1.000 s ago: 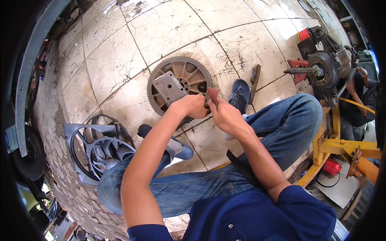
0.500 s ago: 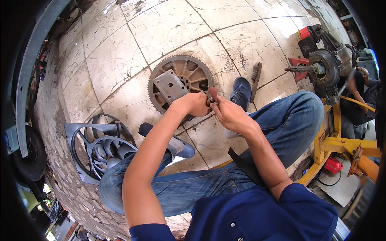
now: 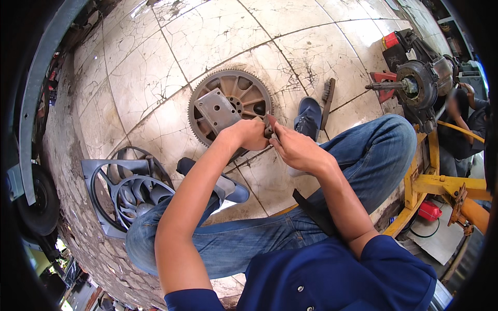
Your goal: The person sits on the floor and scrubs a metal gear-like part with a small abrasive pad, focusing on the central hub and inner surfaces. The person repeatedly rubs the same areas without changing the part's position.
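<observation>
A grey rectangular metal plate (image 3: 213,105) with several holes lies over a large toothed flywheel (image 3: 263,93) on the floor. My left hand (image 3: 250,135) is closed round a metal part (image 3: 268,131) beside the plate's near end. Whether part and plate are one piece is hidden by my fingers. In my right hand (image 3: 301,149), a small reddish-brown sheet that looks like folded sandpaper (image 3: 271,121) is pinched against that part. Both hands meet just over the flywheel's near right rim.
A wire brush (image 3: 327,103) lies beyond my right shoe (image 3: 309,111). To the left sits a grey fan shroud with a fan (image 3: 132,194). At right stand a greasy shaft assembly (image 3: 417,85) and a yellow metal frame (image 3: 441,185). Another person (image 3: 464,122) crouches at far right.
The reddish-brown sheet has folded down closer round the metal part as my right hand shifts slightly. My left hand keeps its grip. The whole view has moved a little.
</observation>
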Demonstrator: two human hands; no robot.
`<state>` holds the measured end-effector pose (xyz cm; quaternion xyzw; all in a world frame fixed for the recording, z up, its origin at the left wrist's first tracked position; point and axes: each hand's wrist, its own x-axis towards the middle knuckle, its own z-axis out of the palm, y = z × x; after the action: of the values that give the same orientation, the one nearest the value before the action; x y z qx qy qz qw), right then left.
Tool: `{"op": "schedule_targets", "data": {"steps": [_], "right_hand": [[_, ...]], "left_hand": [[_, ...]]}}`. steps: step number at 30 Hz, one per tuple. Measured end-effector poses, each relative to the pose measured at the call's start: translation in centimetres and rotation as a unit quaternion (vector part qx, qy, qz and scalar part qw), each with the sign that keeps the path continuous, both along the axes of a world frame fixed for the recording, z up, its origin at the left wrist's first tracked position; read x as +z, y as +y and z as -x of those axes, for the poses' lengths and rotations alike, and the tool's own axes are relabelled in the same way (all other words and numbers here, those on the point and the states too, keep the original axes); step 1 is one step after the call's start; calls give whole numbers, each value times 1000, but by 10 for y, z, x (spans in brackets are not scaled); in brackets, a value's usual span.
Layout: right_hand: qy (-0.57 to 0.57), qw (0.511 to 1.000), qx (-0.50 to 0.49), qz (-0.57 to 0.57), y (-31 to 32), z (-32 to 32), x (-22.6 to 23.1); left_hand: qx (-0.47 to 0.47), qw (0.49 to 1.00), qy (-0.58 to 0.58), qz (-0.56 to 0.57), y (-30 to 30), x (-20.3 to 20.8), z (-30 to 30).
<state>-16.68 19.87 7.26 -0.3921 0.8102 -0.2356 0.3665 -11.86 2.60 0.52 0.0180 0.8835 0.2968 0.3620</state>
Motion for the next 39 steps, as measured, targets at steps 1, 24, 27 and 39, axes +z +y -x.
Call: {"op": "schedule_targets", "data": {"steps": [1, 24, 27, 39], "right_hand": [[-1, 1000, 1, -3, 0, 2, 2], [-43, 998, -9, -38, -11, -1, 13], [-78, 995, -31, -49, -12, 4, -11], [-27, 1000, -5, -3, -10, -1, 6]], "left_hand": [[3, 1000, 2, -4, 0, 1, 1], [-28, 1000, 6, -5, -2, -6, 2], [37, 999, -21, -5, 2, 5, 3], [-7, 1000, 28, -4, 0, 15, -5]]}}
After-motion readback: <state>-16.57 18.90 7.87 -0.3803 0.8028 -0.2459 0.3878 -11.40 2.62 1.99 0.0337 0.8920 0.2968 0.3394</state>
